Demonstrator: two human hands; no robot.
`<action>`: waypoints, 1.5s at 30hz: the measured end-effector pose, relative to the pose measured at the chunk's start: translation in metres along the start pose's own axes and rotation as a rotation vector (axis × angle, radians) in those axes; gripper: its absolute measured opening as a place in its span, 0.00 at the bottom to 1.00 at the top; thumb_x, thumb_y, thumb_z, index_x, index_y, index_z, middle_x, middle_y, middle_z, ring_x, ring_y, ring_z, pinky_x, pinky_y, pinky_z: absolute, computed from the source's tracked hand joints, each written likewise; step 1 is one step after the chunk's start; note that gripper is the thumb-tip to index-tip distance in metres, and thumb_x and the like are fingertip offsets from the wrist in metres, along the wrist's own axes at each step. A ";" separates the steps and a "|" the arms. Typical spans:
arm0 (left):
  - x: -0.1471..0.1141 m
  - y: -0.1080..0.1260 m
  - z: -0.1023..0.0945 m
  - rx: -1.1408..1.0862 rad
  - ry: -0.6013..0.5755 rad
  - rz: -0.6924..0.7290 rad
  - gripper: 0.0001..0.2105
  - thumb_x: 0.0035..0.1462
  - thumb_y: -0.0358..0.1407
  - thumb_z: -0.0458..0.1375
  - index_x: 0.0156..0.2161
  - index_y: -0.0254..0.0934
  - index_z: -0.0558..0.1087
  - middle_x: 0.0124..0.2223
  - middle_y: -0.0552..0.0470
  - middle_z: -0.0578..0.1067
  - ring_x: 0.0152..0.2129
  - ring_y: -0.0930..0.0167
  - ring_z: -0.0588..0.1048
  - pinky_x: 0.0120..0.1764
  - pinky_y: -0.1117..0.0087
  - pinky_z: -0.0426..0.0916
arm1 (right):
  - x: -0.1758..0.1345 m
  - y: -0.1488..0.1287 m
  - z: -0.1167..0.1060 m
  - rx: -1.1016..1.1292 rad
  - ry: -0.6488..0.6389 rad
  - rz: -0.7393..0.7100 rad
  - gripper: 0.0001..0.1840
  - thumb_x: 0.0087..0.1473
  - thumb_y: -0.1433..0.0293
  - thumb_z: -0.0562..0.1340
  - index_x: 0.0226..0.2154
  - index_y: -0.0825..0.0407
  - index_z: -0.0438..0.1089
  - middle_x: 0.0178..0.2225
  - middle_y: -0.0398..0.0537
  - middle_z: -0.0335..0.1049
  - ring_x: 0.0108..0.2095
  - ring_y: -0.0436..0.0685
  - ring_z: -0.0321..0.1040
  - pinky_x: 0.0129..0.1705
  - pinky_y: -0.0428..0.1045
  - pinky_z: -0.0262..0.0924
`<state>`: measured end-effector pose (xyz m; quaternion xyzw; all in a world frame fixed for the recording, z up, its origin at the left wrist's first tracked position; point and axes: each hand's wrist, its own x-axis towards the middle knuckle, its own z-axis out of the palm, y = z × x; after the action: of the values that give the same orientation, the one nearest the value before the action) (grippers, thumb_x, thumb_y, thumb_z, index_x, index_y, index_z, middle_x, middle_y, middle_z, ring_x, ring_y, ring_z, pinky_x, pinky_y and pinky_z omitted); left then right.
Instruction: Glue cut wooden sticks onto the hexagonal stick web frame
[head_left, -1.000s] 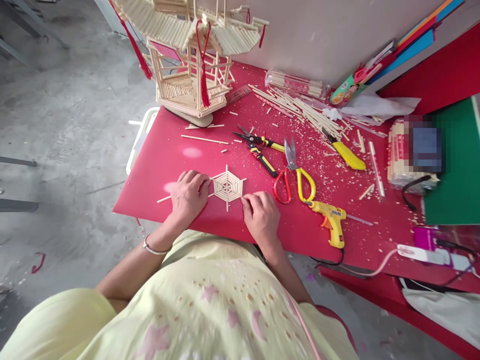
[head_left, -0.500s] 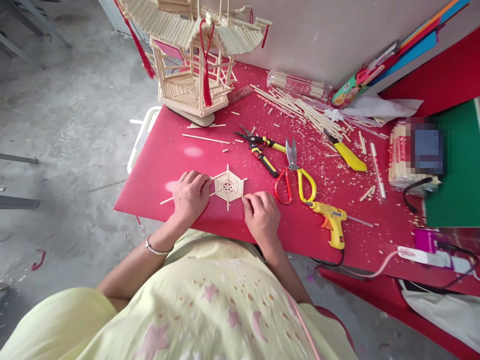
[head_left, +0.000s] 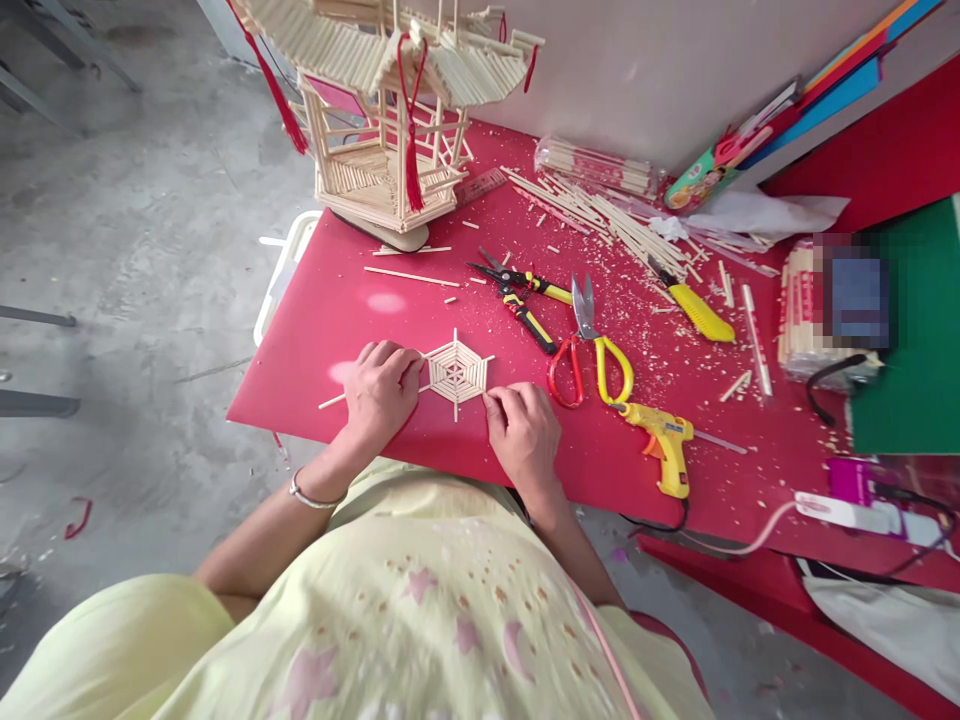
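A small hexagonal lattice of thin wooden sticks (head_left: pixel 457 372), like a spider web with spoke ends jutting out, lies flat on the red tabletop (head_left: pixel 300 330). My left hand (head_left: pixel 382 390) pinches its left side at a spoke end, fingers closed. A long stick (head_left: pixel 331 402) shows from under that hand's outer side; its other end is hidden. My right hand (head_left: pixel 523 428) is closed at the lower right corner, thumb and forefinger pinching a spoke end there.
A stick-built pavilion (head_left: pixel 390 180) with red tassels stands at the back left. Right of the lattice lie pliers (head_left: pixel 521 290), scissors (head_left: pixel 589 345) and a yellow glue gun (head_left: pixel 664 440). Beyond are a yellow-handled knife (head_left: pixel 697 308), loose sticks (head_left: pixel 607 220) and scattered shavings.
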<state>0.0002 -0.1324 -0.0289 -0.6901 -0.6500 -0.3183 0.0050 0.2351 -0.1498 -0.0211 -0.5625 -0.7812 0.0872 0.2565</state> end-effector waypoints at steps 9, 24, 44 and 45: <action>0.000 0.001 -0.003 0.040 -0.020 0.016 0.10 0.67 0.35 0.56 0.36 0.41 0.79 0.36 0.48 0.79 0.33 0.65 0.74 0.36 0.63 0.66 | -0.002 0.001 0.001 0.001 -0.006 0.007 0.11 0.70 0.62 0.58 0.41 0.48 0.74 0.39 0.50 0.71 0.42 0.58 0.66 0.44 0.52 0.58; 0.002 0.002 -0.003 0.024 -0.035 -0.005 0.10 0.66 0.35 0.56 0.36 0.41 0.80 0.36 0.48 0.79 0.34 0.64 0.74 0.37 0.63 0.66 | -0.002 0.001 0.001 0.003 -0.013 0.011 0.10 0.70 0.63 0.59 0.41 0.48 0.74 0.40 0.50 0.72 0.43 0.58 0.66 0.44 0.52 0.58; 0.001 0.002 -0.001 0.019 -0.018 0.002 0.09 0.67 0.35 0.57 0.36 0.41 0.79 0.35 0.48 0.78 0.34 0.65 0.74 0.37 0.63 0.66 | -0.002 0.001 0.001 -0.002 -0.018 0.013 0.11 0.70 0.62 0.58 0.42 0.48 0.74 0.40 0.50 0.72 0.43 0.58 0.66 0.44 0.52 0.59; 0.001 0.002 -0.001 0.021 -0.016 -0.002 0.09 0.67 0.35 0.57 0.36 0.41 0.79 0.35 0.48 0.78 0.34 0.65 0.74 0.37 0.63 0.66 | -0.002 0.001 0.001 -0.001 -0.016 0.014 0.11 0.70 0.62 0.58 0.42 0.48 0.74 0.40 0.50 0.72 0.43 0.58 0.66 0.44 0.52 0.59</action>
<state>0.0019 -0.1325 -0.0268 -0.6921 -0.6538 -0.3059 0.0066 0.2357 -0.1512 -0.0231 -0.5672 -0.7794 0.0931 0.2492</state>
